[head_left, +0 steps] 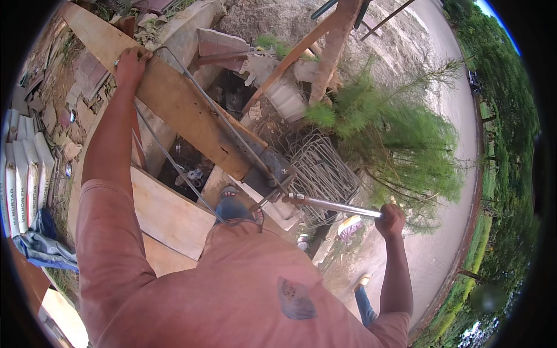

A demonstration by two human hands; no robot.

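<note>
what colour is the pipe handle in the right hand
Shiny silver-grey metal pipe handle, gripped by the right hand; head view.

White mortar sacks [23, 168], bent rebar stirrups [325, 168], green bushy sapling [394, 139], dirt road [447, 243]

Long wooden plank [174, 104] served as bench, running from ten o'clock toward centre, thin steel rod [220, 119] lay along it, metal bending jig [272, 168] sat fixed at its lower end
</note>
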